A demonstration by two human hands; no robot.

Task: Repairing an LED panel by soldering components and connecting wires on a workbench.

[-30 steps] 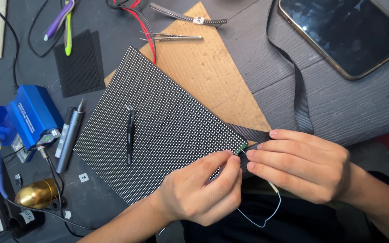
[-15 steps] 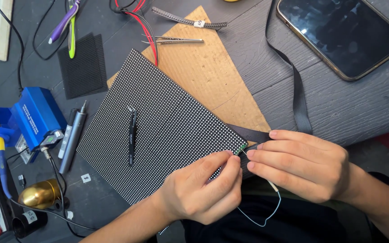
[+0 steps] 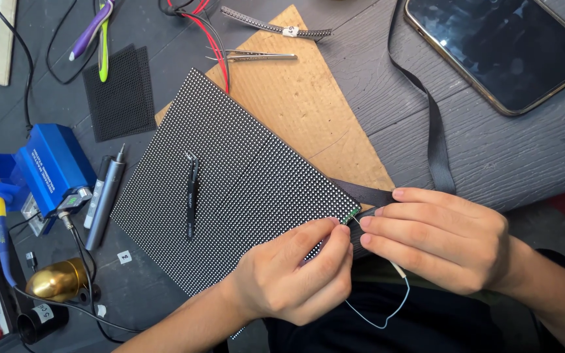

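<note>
The left hand (image 3: 295, 278) and right hand (image 3: 436, 238) are pinching, fingertips closed, a thin pale wire (image 3: 377, 314) at the near right corner of the black dotted panel (image 3: 243, 189) (a small green part sits there). I would judge that steady, small movements are helping here, keeping the panel flat on the cardboard (image 3: 302, 104).

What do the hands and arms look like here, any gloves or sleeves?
Both hands are bare: no gloves, rings or watch visible on the left hand or the right hand. The forearms are uncovered as far as the picture shows; no sleeve in view. Fingernails are short and unpainted.
</note>
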